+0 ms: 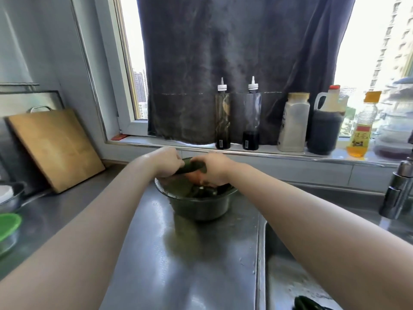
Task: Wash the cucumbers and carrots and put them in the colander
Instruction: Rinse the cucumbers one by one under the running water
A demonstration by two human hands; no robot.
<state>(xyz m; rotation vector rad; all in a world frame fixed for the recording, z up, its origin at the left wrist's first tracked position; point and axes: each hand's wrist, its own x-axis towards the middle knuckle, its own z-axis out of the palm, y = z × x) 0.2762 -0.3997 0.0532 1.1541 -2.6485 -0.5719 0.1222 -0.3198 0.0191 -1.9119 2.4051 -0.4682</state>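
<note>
- Both ends of one cucumber (190,166) being held: left grip (166,162) curling round one, right grip (215,171) the other.
- I'm seeing it hovering over bowl (201,208) on table (178,260).

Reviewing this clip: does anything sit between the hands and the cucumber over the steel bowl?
Nothing visible does. The left hand and the right hand both grip the cucumber directly, one at each end, above the steel bowl.
</note>
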